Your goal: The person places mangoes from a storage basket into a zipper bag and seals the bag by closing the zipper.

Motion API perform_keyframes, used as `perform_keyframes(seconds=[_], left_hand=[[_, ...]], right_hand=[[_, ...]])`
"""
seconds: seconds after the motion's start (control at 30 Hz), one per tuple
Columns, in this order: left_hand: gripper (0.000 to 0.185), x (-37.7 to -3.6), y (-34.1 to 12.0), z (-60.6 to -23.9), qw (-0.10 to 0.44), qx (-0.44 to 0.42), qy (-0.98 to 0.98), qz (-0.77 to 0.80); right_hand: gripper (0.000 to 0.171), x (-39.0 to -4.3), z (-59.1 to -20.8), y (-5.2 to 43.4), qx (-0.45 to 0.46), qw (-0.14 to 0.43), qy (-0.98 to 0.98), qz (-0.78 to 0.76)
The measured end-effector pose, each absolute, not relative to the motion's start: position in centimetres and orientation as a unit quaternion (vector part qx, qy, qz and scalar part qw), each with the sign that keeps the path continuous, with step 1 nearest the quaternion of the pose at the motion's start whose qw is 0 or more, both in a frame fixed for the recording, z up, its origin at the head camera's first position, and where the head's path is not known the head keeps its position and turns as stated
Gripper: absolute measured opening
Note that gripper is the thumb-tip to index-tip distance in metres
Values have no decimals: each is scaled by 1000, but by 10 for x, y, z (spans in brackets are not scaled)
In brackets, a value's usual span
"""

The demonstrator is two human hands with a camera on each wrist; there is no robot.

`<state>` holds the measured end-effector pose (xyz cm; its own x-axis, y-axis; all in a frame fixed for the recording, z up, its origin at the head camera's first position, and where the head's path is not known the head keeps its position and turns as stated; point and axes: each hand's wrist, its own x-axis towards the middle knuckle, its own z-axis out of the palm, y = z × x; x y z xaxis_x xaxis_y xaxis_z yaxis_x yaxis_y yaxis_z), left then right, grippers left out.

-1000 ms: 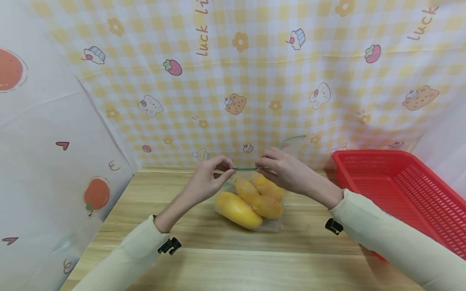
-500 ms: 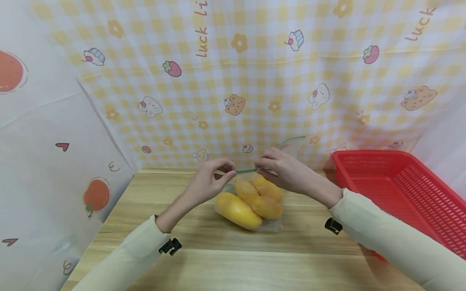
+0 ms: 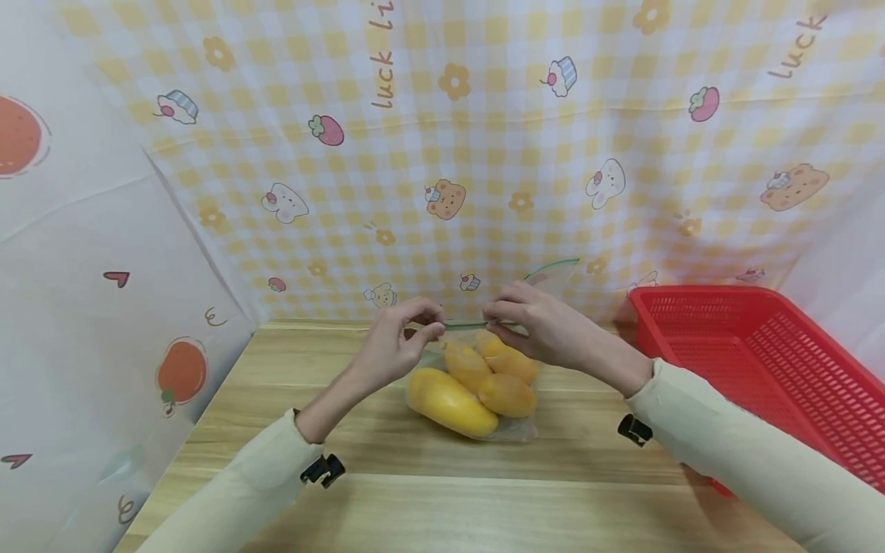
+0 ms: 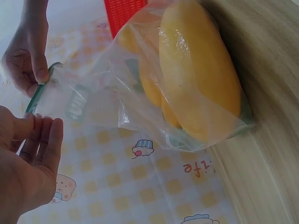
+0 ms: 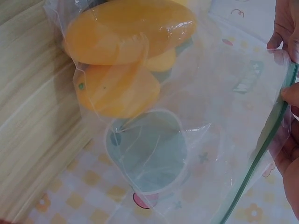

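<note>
The left hand (image 3: 401,338) and the right hand (image 3: 535,326) each pinch the green zip strip (image 3: 466,325) at the top of a clear zip bag (image 3: 515,426) — fingertips pressed together on the seal from either end, which keeps the bag's mouth up and taut between them. The bag stands on the wooden table (image 3: 415,499) near the checked backdrop, just left of the red basket (image 3: 760,346). Its mangoes (image 3: 452,399) rest at the bottom, long axes slanting across the table — the strip runs level, left to right.
</note>
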<state>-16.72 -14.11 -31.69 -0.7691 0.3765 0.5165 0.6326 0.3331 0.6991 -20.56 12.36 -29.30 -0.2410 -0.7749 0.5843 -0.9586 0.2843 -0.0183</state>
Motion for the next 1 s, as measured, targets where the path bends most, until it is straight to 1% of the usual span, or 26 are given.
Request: perform_keyframes(seconds=[0.2,1.0], left_hand=[[5,-168,-142,-315,138,-308,-807,-485],[8,-167,-144,-314,132,-294,-797,-512]], right_hand=[[18,-207,-292,125,564,244,-765,193],[16,-209,-288,130,560,247,-767,194]])
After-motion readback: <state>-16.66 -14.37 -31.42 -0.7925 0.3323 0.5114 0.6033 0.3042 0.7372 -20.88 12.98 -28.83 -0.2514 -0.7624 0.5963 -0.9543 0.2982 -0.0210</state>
